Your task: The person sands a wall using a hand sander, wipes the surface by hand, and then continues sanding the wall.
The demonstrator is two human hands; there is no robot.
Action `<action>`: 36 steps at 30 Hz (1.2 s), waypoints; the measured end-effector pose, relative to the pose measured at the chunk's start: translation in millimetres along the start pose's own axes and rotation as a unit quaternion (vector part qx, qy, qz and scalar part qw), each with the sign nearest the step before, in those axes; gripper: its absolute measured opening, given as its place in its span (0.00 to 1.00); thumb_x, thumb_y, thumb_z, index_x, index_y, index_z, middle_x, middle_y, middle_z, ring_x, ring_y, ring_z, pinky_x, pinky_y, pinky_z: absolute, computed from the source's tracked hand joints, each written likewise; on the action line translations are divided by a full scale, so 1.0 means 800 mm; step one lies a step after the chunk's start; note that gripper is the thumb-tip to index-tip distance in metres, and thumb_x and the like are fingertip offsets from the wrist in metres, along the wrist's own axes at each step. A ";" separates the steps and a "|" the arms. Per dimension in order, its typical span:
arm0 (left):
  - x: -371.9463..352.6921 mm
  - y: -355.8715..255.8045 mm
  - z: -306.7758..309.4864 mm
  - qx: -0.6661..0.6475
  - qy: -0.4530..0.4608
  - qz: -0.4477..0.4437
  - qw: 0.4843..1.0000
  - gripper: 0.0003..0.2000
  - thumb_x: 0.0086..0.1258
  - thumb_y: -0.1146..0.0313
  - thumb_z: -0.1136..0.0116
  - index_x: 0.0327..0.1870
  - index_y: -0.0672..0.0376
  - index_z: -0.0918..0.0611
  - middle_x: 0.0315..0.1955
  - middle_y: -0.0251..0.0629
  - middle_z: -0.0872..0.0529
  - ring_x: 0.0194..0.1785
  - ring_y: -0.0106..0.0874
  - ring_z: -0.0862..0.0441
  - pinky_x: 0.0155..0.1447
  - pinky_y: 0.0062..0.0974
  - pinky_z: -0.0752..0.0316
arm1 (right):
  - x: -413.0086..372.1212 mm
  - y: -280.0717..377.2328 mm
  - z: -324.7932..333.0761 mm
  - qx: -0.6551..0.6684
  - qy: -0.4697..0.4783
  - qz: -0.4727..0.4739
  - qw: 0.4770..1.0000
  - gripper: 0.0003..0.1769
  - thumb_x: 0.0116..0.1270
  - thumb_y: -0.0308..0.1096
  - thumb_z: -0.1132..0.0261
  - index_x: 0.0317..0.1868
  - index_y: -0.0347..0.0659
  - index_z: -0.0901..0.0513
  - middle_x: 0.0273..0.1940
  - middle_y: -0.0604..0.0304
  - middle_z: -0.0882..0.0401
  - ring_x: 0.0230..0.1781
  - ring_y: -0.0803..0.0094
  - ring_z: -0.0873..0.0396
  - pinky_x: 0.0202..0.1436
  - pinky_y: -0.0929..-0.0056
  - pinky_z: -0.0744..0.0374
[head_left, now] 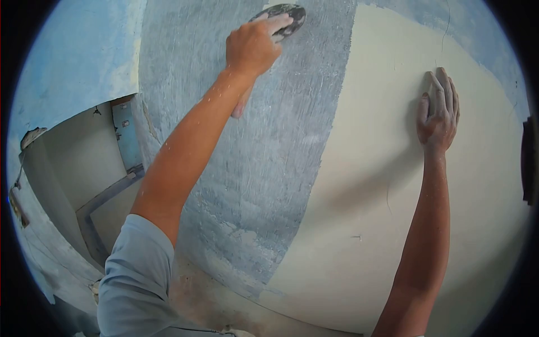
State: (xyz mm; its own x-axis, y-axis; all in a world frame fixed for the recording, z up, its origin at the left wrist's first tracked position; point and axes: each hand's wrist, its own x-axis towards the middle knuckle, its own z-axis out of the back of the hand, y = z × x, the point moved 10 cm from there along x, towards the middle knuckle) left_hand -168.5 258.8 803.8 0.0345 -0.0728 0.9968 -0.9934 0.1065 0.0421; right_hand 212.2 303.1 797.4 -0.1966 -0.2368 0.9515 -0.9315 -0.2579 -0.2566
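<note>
plaster wall fills almost the whole view, pale blue at its upper edges. across its right half spreads a broad smooth cream patch of filler, matt and even, with a clean curved border. beside it on the left runs a rough grey-blue scraped band, streaked and mottled, with pale flecks near its foot. at the far left a recessed opening shows plain cream sides and a small light-blue panel at its back.

the person's left arm, in a light grey-blue short sleeve and speckled with white dust, reaches up to the top of the scraped band. the left hand grips a grey oval trowel. the fingers lie stretched over the back of the blade and press it flat to the wall, so the blade shows only beyond and around the fingertips. it sits at the very top of the view, high on the scraped band and left of the cream patch. the blade is thin, rounded and crusted with dull grey speckle. its pale pink handle, straight and slim, sticks out below the wrist behind the forearm.

the right hand rests open and flat on the cream patch, well apart from the trowel, fingers together and pointing up, holding nothing. a thin hairline crack runs down the patch near that forearm.
</note>
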 end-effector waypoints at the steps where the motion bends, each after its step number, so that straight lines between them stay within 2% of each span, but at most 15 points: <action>1: 0.015 -0.003 0.001 0.000 -0.002 0.001 1.000 0.23 0.65 0.71 0.36 0.61 0.35 0.10 0.63 0.26 0.11 0.66 0.41 0.14 0.62 0.41 0.15 | 0.000 0.000 0.000 -0.002 0.002 -0.004 1.000 0.26 0.73 0.30 0.38 0.70 0.56 0.18 0.77 0.69 0.25 0.80 0.64 0.30 0.83 0.58 0.33; 3: 0.036 0.004 -0.003 0.022 0.031 0.063 0.997 0.23 0.65 0.70 0.35 0.61 0.35 0.11 0.62 0.28 0.11 0.66 0.41 0.14 0.62 0.43 0.15 | 0.000 0.001 0.002 -0.002 0.002 -0.001 1.000 0.26 0.72 0.30 0.38 0.70 0.55 0.18 0.77 0.69 0.25 0.79 0.64 0.30 0.83 0.58 0.33; 6: 0.034 0.003 -0.003 0.025 0.022 0.069 0.997 0.23 0.66 0.70 0.36 0.62 0.36 0.11 0.61 0.29 0.10 0.66 0.42 0.14 0.63 0.43 0.16 | 0.001 0.002 0.003 0.004 -0.001 0.000 1.000 0.26 0.72 0.29 0.38 0.70 0.55 0.17 0.76 0.68 0.24 0.79 0.64 0.29 0.83 0.58 0.33; 10: -0.028 0.001 -0.002 -0.038 0.003 0.000 0.999 0.23 0.67 0.73 0.38 0.62 0.37 0.11 0.63 0.24 0.11 0.69 0.41 0.16 0.65 0.40 0.16 | 0.001 0.001 0.004 0.014 -0.007 0.004 1.000 0.26 0.71 0.29 0.38 0.69 0.53 0.17 0.76 0.67 0.24 0.79 0.64 0.29 0.83 0.58 0.33; 14: -0.074 0.004 0.002 -0.055 0.042 0.007 0.998 0.25 0.67 0.75 0.37 0.63 0.37 0.12 0.64 0.23 0.12 0.70 0.39 0.17 0.63 0.39 0.15 | 0.000 0.003 0.006 0.020 -0.009 0.006 1.000 0.27 0.71 0.28 0.38 0.69 0.53 0.17 0.76 0.67 0.24 0.79 0.64 0.29 0.83 0.57 0.33; 18: -0.022 -0.003 -0.002 -0.060 0.002 -0.001 0.998 0.24 0.67 0.73 0.37 0.63 0.36 0.12 0.63 0.25 0.11 0.69 0.41 0.16 0.62 0.40 0.15 | 0.002 0.002 0.005 0.010 -0.004 0.005 1.000 0.27 0.71 0.28 0.38 0.70 0.53 0.18 0.77 0.67 0.25 0.79 0.63 0.30 0.83 0.57 0.32; 21: 0.041 -0.011 0.002 -0.013 0.003 0.038 0.999 0.25 0.64 0.74 0.37 0.61 0.36 0.10 0.64 0.29 0.12 0.64 0.43 0.13 0.63 0.38 0.15 | 0.000 0.003 0.004 0.006 0.005 0.003 1.000 0.28 0.71 0.28 0.38 0.71 0.54 0.18 0.77 0.68 0.25 0.80 0.63 0.30 0.83 0.57 0.32; 23: 0.064 -0.007 -0.007 0.007 0.064 0.087 0.994 0.22 0.66 0.70 0.36 0.61 0.36 0.10 0.63 0.32 0.12 0.61 0.44 0.12 0.62 0.39 0.16 | 0.003 0.002 0.003 0.003 0.008 0.000 1.000 0.28 0.71 0.28 0.38 0.71 0.54 0.18 0.77 0.68 0.25 0.80 0.62 0.30 0.83 0.57 0.32; 24: 0.063 -0.009 -0.004 0.005 0.063 0.087 0.994 0.22 0.66 0.70 0.36 0.61 0.36 0.10 0.63 0.32 0.12 0.61 0.44 0.12 0.62 0.39 0.16 | 0.003 0.001 0.003 0.008 0.003 -0.001 1.000 0.28 0.71 0.28 0.38 0.70 0.54 0.18 0.77 0.68 0.25 0.80 0.63 0.30 0.83 0.58 0.32; 27: 0.024 0.000 -0.002 -0.007 0.041 0.089 0.995 0.24 0.66 0.73 0.37 0.62 0.37 0.10 0.64 0.31 0.12 0.64 0.43 0.13 0.63 0.38 0.16 | 0.000 0.002 0.004 0.016 0.004 -0.001 1.000 0.27 0.71 0.28 0.38 0.70 0.54 0.18 0.77 0.68 0.25 0.80 0.63 0.30 0.83 0.58 0.32; 29: -0.024 -0.003 -0.003 -0.038 -0.003 -0.017 0.999 0.23 0.67 0.71 0.36 0.63 0.38 0.12 0.64 0.24 0.12 0.69 0.40 0.16 0.60 0.40 0.14 | 0.002 0.002 0.005 0.018 0.001 -0.001 1.000 0.27 0.71 0.28 0.38 0.70 0.54 0.18 0.77 0.68 0.25 0.80 0.63 0.30 0.83 0.58 0.32; 32: -0.088 0.007 0.006 -0.061 0.021 0.003 0.998 0.24 0.65 0.73 0.36 0.62 0.37 0.11 0.65 0.21 0.13 0.70 0.38 0.17 0.61 0.38 0.14 | 0.002 0.003 0.005 0.013 0.002 -0.002 1.000 0.27 0.71 0.28 0.38 0.70 0.54 0.17 0.77 0.68 0.25 0.80 0.63 0.30 0.83 0.58 0.33; 36: -0.081 0.010 0.002 -0.068 0.027 0.018 0.997 0.24 0.65 0.73 0.36 0.62 0.37 0.11 0.64 0.21 0.12 0.70 0.37 0.17 0.63 0.38 0.15 | 0.003 0.005 0.007 0.015 0.001 0.000 1.000 0.27 0.70 0.28 0.38 0.69 0.54 0.17 0.77 0.67 0.24 0.79 0.62 0.30 0.83 0.57 0.33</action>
State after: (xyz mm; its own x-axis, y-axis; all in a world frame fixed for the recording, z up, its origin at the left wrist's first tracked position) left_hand -178.5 263.0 739.8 0.0079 -0.0132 0.9999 -0.9701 0.2423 0.0109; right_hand 210.0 296.4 798.1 -0.1961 -0.2352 0.9520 -0.9221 -0.2861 -0.2606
